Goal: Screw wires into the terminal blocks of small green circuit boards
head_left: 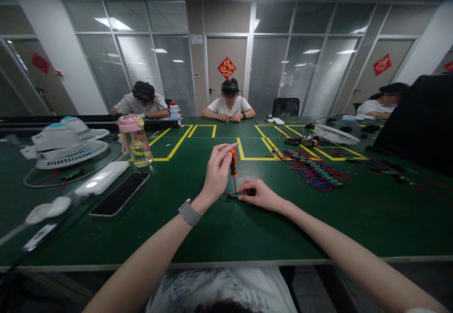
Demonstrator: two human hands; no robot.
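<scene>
Two grips showed mid-frame: the left hand [216,169] gripped an upright orange-and-black, metal-shafted screwdriver [233,163]; the right hand [260,194] pinched a small green circuit board [232,195], seemingly for steadiness.

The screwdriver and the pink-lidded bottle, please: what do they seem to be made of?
Screwdriver: the opaque, orange-and-black handle suggests plastic, perhaps part rubber; the thin, straight, dark shaft is probably metal. Bottle: the smooth, see-through body could be plastic or glass; the opaque, evenly pink lid looks like moulded plastic.

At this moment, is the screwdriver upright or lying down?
Upright: the screwdriver is nearly vertical, handle above, shaft down toward the board.
</scene>
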